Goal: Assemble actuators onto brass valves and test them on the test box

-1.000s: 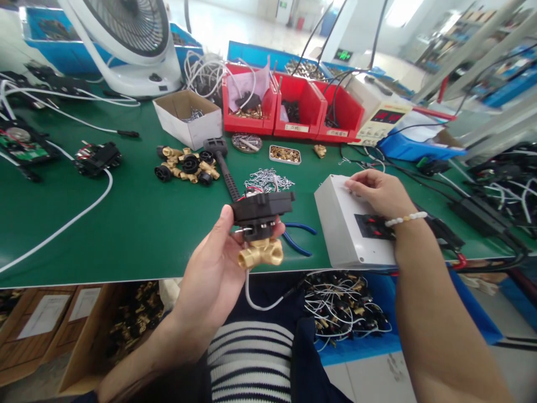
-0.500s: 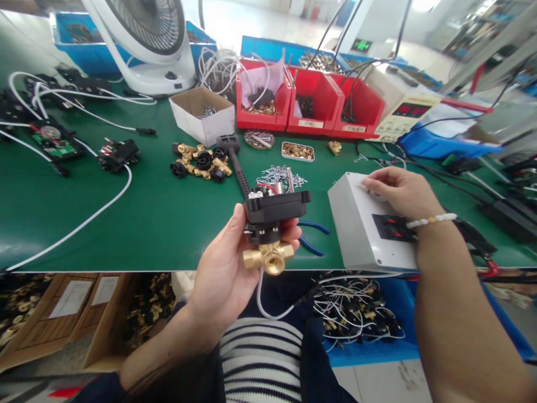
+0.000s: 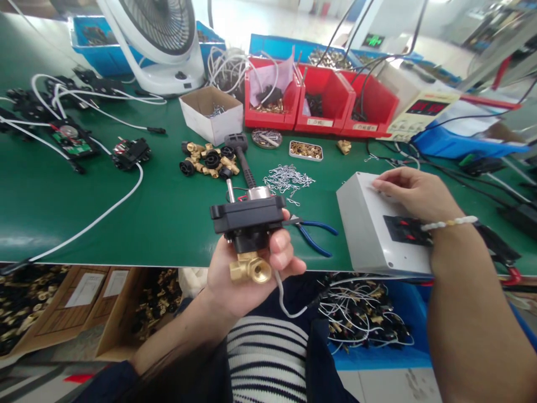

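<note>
My left hand (image 3: 251, 280) is wrapped around an electric valve, keeping it upright above the table's front edge. The valve has a black actuator housing (image 3: 248, 215), topped by a silver motor (image 3: 259, 193) and a thin metal pin, and a brass body (image 3: 250, 268) below. A white cable (image 3: 283, 299) hangs from it and runs right. My right hand (image 3: 413, 193) rests on the grey control box (image 3: 364, 224), thumb and fingers pinched together at its upper face; what they grip is hidden. Blue-handled pliers (image 3: 315, 232) lie between the valve and the box.
Behind the valve lie metal clips (image 3: 287, 178), brass fittings (image 3: 212, 159) and a tin of small brass parts (image 3: 306, 150). Red bins (image 3: 325, 101), a white carton (image 3: 213, 115) and a fan (image 3: 161, 39) stand farther back. Wired actuators (image 3: 132, 152) lie left; below right sits a blue crate (image 3: 413, 319).
My left hand has turned the valve: its pin went from right to left, and the brass ports face another way. My right hand stays at the box. The view has shifted slightly left.
</note>
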`<state>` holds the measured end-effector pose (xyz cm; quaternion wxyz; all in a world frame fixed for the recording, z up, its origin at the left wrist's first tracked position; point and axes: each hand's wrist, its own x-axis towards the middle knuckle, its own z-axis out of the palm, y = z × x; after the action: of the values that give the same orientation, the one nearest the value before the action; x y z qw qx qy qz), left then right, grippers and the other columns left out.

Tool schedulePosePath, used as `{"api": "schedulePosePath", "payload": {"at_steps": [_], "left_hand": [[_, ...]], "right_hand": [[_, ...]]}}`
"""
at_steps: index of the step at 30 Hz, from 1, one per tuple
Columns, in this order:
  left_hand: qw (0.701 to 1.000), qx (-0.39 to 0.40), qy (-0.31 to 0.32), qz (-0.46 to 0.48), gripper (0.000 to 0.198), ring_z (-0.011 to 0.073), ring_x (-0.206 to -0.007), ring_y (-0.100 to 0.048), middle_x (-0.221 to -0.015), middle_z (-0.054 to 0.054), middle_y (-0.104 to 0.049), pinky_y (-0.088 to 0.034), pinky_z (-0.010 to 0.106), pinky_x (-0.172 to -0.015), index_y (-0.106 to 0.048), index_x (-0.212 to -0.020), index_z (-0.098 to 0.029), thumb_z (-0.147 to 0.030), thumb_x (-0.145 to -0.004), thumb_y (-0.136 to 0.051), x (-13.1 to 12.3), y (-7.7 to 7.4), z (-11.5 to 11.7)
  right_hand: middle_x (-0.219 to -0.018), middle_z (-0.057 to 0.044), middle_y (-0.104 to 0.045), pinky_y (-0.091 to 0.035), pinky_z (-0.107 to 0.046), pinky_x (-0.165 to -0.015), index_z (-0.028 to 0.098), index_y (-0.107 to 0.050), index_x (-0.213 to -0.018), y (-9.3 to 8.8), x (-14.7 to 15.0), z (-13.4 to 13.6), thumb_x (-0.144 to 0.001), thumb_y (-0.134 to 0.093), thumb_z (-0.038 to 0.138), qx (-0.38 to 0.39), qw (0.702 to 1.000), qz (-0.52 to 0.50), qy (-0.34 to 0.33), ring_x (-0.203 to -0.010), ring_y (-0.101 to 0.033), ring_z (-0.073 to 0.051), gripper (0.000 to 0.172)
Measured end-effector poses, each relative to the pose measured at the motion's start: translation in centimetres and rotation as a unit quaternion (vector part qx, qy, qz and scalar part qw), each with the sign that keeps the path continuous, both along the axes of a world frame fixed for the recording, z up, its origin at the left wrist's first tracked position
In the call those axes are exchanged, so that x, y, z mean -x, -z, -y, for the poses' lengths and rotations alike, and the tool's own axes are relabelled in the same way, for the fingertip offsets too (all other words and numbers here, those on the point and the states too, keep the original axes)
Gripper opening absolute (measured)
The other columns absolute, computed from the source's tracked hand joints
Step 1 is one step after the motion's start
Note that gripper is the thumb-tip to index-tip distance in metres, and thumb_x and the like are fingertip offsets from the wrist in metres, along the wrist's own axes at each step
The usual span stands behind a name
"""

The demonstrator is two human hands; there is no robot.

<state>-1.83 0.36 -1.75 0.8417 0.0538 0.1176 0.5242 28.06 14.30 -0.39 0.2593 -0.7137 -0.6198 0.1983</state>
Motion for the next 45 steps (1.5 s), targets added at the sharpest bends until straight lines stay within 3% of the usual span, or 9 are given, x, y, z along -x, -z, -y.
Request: {"api": "schedulePosePath", "payload": {"at_steps": [4, 10, 15, 18, 21, 30, 45], "left_hand": [[1.000, -0.020, 0.020, 0.004, 0.020, 0.0082, -0.047, -0.055, -0.060, 0.000, -0.056, -0.061, 0.026, -0.062, -0.074, -0.088, -0.015, -0.029, -0.090, -0.060, -0.2, 0.1, 0.0], [0.999, -0.040, 0.035, 0.003, 0.021, 0.0083, -0.042, -0.050, -0.054, -0.001, -0.053, -0.057, 0.026, -0.057, -0.072, -0.087, -0.016, -0.034, -0.090, -0.062, -0.5, -0.2, 0.2], [0.995, -0.069, 0.050, 0.043, 0.025, 0.0085, -0.048, -0.059, -0.060, 0.000, -0.062, -0.058, 0.024, -0.063, -0.071, -0.091, -0.013, -0.037, -0.093, -0.063, -0.8, 0.1, 0.6], [0.994, -0.072, 0.051, 0.064, 0.021, 0.0080, -0.049, -0.061, -0.063, -0.001, -0.066, -0.059, 0.022, -0.065, -0.072, -0.094, -0.012, -0.031, -0.085, -0.074, -1.0, 0.3, 0.6], [0.994, -0.067, 0.050, 0.066, 0.029, 0.0084, -0.048, -0.061, -0.062, -0.002, -0.067, -0.059, 0.023, -0.064, -0.073, -0.098, -0.012, -0.028, -0.076, -0.082, -1.1, 0.6, 0.5], [0.989, -0.071, 0.082, 0.102, 0.030, 0.0116, -0.054, -0.068, -0.068, 0.003, -0.073, -0.061, 0.024, -0.068, -0.075, -0.100, -0.009, -0.031, -0.080, -0.077, -1.5, 0.6, 0.5], [0.990, -0.063, 0.066, 0.104, 0.030, 0.0110, -0.056, -0.068, -0.069, 0.003, -0.073, -0.062, 0.024, -0.067, -0.074, -0.100, -0.007, -0.028, -0.079, -0.078, -1.6, 0.6, 0.6]], "right_hand": [[-0.076, -0.004, -0.065, -0.037, -0.032, -0.065, 0.018, -0.071, -0.082, -0.1, -0.1, -0.1, -0.069, -0.074, 0.034, 0.009, 1.000, 0.025, -0.015, -0.068, -0.051, -0.018, 0.021], [-0.075, -0.006, -0.068, -0.040, -0.032, -0.067, 0.018, -0.069, -0.081, -0.2, 0.5, -0.4, -0.076, -0.069, 0.027, -0.004, 0.999, 0.035, -0.001, -0.066, -0.054, -0.017, 0.010], [-0.063, -0.002, -0.062, -0.040, -0.032, -0.064, 0.019, -0.068, -0.078, 0.0, 0.2, -0.6, -0.075, -0.067, 0.034, -0.012, 0.997, 0.070, 0.024, -0.057, -0.048, -0.016, 0.016], [-0.064, -0.002, -0.061, -0.039, -0.032, -0.064, 0.019, -0.067, -0.078, 0.0, 0.1, -0.6, -0.073, -0.066, 0.037, -0.012, 0.997, 0.067, 0.022, -0.058, -0.049, -0.017, 0.019], [-0.066, -0.002, -0.062, -0.038, -0.032, -0.065, 0.019, -0.067, -0.078, -0.1, 0.1, -0.6, -0.074, -0.065, 0.036, -0.011, 0.997, 0.068, 0.020, -0.061, -0.050, -0.017, 0.018], [-0.071, -0.003, -0.065, -0.039, -0.031, -0.068, 0.019, -0.068, -0.080, 0.0, 0.1, -0.6, -0.080, -0.065, 0.028, -0.008, 0.998, 0.065, 0.023, -0.063, -0.051, -0.016, 0.010], [-0.069, -0.002, -0.064, -0.038, -0.030, -0.066, 0.019, -0.068, -0.080, -0.6, 0.8, -0.3, -0.084, -0.065, 0.023, 0.003, 0.997, 0.073, 0.028, -0.061, -0.051, -0.016, 0.006]]}}
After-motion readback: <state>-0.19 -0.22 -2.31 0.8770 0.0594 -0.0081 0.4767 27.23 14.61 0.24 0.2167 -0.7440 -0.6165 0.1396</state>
